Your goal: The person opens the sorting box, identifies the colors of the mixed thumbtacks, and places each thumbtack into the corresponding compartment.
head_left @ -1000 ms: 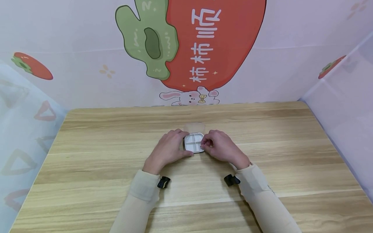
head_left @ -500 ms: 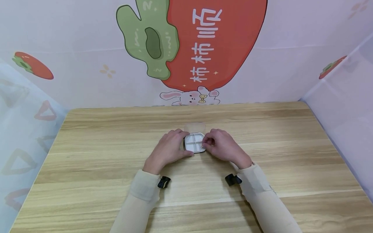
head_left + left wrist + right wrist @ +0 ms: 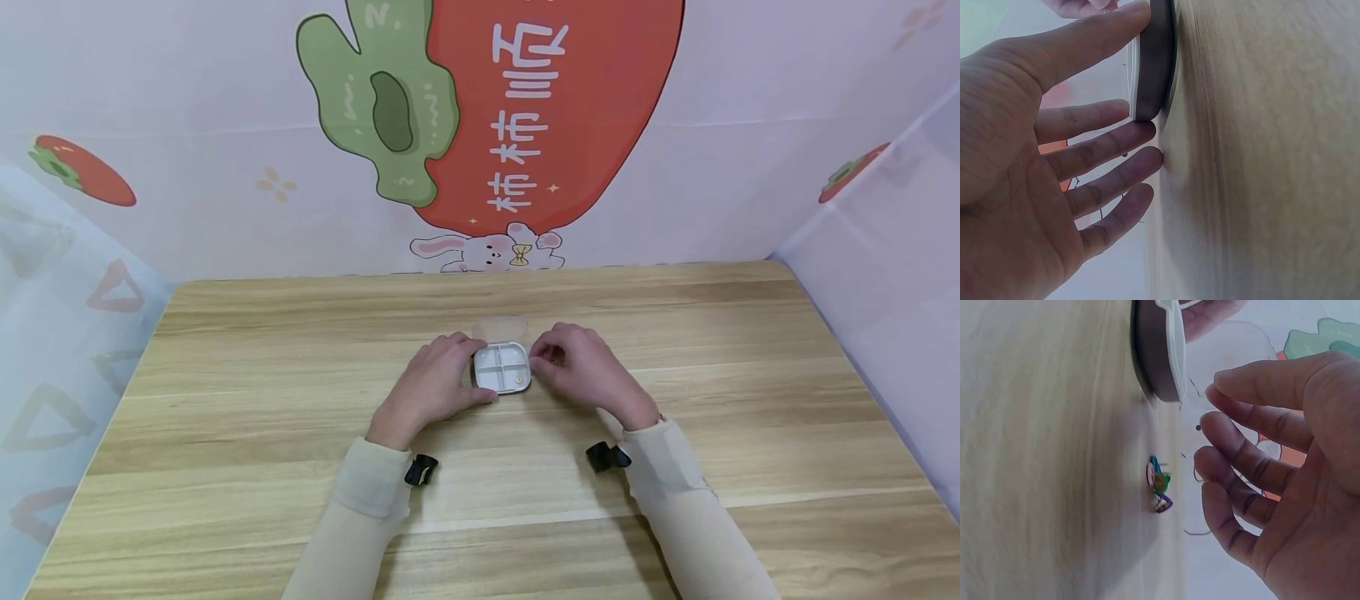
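Note:
A small pill box with a white inside and four-way divider lies on the table, its clear lid swung back. Its dark outer side shows in the left wrist view. My left hand holds the box from the left, thumb at the front edge and index finger at the back. A tiny yellowish piece sits in the front right compartment. Just off the box's right side is my right hand, fingers loosely bent, with nothing visible between thumb and index fingertips in the right wrist view.
Small colourful trinkets lie on the table beyond the right hand; that hand mostly hides them in the head view. The wooden table meets a printed cloth backdrop at the back, with cloth at both sides.
My right hand has drawn away from the box to the right, and the tiny yellowish piece is now uncovered in the front right compartment. The left hand and box have stayed put.

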The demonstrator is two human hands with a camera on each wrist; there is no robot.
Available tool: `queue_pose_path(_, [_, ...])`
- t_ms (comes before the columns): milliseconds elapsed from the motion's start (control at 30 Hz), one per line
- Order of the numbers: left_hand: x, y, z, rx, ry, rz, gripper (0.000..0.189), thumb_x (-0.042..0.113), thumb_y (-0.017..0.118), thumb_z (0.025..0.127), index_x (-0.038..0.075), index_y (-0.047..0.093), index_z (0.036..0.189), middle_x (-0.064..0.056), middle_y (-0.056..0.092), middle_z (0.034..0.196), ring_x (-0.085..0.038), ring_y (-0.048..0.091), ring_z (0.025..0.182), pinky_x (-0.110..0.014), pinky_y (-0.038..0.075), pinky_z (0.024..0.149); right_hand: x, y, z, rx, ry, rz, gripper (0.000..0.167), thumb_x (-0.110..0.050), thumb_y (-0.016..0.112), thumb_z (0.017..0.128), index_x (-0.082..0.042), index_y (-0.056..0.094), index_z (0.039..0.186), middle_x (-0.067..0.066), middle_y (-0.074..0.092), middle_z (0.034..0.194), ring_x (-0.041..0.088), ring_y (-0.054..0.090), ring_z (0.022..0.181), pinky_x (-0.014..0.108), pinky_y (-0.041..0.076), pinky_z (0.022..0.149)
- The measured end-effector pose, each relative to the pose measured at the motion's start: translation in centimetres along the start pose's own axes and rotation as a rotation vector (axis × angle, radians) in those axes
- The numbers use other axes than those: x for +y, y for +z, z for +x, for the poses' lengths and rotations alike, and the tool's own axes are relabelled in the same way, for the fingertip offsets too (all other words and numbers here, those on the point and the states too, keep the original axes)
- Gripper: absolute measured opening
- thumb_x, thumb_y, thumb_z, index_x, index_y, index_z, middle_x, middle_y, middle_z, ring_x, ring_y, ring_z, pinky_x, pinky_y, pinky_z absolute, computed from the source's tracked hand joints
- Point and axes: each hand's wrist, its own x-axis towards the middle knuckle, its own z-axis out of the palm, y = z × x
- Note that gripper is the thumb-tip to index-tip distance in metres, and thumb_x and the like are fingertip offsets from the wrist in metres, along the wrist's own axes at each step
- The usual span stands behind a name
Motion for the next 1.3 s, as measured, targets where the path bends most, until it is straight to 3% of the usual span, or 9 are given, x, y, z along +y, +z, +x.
queue_pose_path(233, [0.1,0.0,0.0,-0.002,-0.007,-0.001,0.073,0.039,0.089,0.078,0.006,0.062,0.136,-0.009,0.062,0.131,-0.028,0.056,0.119,-0.047,0.042,0.105,0.6,-0.7,-0.1,0.008,0.060,0.010,0.004,-0.011,0.073,0.093,-0.011,0.076,0.094,-0.002,0.065,0.086,0.017,0.059,0.081,0.035,0.050,0.075])
queue_pose_path(800, [0.1,0.1,0.1,-0.007,-0.018,-0.003,0.072,0.040,0.089,0.078,0.006,0.062,0.137,-0.010,0.060,0.134,-0.029,0.055,0.123,-0.048,0.040,0.108,1.5,-1.4,-0.3,0.057,0.117,0.008,0.003,-0.011,0.073,0.092,-0.009,0.076,0.093,0.000,0.067,0.087,0.019,0.061,0.081,0.037,0.050,0.076])
queue_pose_path(1300, [-0.1,0.1,0.1,-0.010,-0.007,-0.002,0.073,0.039,0.088,0.079,0.007,0.061,0.138,-0.010,0.060,0.136,-0.030,0.054,0.125,-0.048,0.041,0.107,2.2,-1.6,-0.3,0.063,0.130,-0.097,0.006,-0.015,0.076,0.090,-0.009,0.075,0.089,0.000,0.065,0.080,0.017,0.058,0.073,0.035,0.047,0.070])
